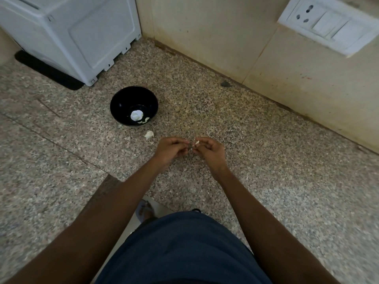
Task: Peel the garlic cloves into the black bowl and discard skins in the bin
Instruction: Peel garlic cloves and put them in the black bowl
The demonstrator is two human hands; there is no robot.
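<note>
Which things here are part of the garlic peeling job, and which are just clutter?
Job:
- black bowl holding garlic pieces
- garlic clove pinched between left hand and right hand
- loose garlic bit on the counter beside the bowl

Lying about:
- white appliance
- black mat under it
- wall socket panel

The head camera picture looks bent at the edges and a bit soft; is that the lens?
Head view: wide-angle, so the wall socket plate and white appliance lean outward; light is dim and even, without hard shadows; the black bowl shows a faint glint; the garlic clove between the fingers is small and soft.
</note>
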